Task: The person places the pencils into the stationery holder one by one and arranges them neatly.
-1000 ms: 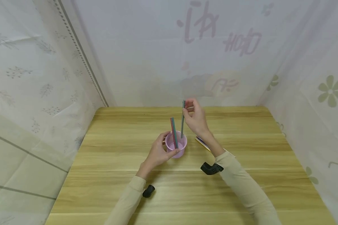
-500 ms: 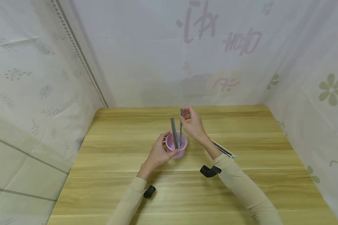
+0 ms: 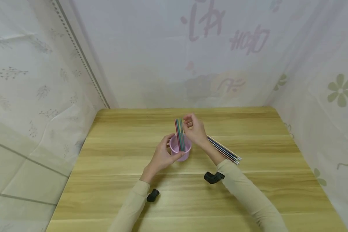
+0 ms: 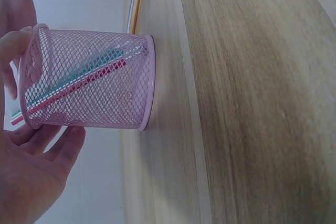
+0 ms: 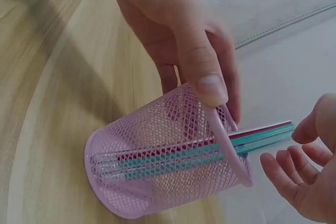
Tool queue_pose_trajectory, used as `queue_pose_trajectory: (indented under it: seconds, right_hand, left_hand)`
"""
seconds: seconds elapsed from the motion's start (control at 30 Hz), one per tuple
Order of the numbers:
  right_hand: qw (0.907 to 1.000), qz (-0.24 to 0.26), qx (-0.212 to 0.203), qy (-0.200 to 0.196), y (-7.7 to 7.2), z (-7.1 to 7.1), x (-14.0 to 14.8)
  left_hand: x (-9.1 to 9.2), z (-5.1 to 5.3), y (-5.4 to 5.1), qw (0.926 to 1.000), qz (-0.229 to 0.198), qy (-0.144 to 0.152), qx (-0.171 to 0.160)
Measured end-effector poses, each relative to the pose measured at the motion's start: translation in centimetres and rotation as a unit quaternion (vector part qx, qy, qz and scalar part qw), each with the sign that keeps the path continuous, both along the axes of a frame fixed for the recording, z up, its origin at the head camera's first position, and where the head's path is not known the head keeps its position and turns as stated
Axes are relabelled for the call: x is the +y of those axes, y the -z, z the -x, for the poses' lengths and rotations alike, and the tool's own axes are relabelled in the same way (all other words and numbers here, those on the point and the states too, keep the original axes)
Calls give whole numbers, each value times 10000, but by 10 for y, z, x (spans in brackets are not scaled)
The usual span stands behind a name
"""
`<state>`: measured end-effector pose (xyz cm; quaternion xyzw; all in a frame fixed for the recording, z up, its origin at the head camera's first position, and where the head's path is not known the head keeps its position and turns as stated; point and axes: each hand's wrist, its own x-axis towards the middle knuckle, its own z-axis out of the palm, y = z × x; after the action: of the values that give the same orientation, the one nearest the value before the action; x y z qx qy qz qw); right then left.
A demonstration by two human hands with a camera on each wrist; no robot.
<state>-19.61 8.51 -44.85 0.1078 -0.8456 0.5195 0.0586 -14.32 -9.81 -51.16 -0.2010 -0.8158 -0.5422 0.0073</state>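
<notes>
A pink mesh pencil cup (image 3: 186, 156) stands on the table, and my left hand (image 3: 161, 156) grips it, thumb at the near rim and fingers around the side. Red and teal pencils (image 5: 262, 137) lean together inside the cup, their eraser ends down by its base. My right hand (image 3: 195, 131) is beside their upper ends. In the right wrist view its thumb and fingers are apart, with no pencil pinched between them; the thumb tip is close to the pencil tops.
Several more pencils (image 3: 226, 150) lie on the wooden table (image 3: 119, 141) to the right of the cup, partly under my right forearm. Patterned cloth (image 3: 150, 64) hangs behind the table and at both sides. A black wrist device (image 3: 214, 177) hangs below my right sleeve.
My right hand has lowered a teal pencil into the cup and let go of it. That pencil now leans beside the others. My left hand keeps its grip on the cup.
</notes>
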Motion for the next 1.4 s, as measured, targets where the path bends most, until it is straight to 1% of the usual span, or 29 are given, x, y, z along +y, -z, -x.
queue_pose_trajectory:
  seconds: [0.13,0.33,0.5,0.77,1.0,1.4]
  right_hand:
    - [9999,-49,39,140,2,0,3]
    - [9998,-43,71,198,4,0,13]
    - [9996,-81,-75,278,8,2,25]
    - [9982,-194,-310,465,13,5,49]
    - [9969,-271,-325,670,26,10,70]
    - [9939,-745,-544,607,49,14,95]
  left_hand:
    - [0,1,-1,9999,62,32,73]
    - [1,2,1,9999,22,-22,126]
    - [2,2,3,9999,45,-66,125]
    - [2,1,-1,9998,106,-166,-22]
    - [2,1,0,9998,49,-180,-65]
    - [2,1,1,9999,-18,-170,-21]
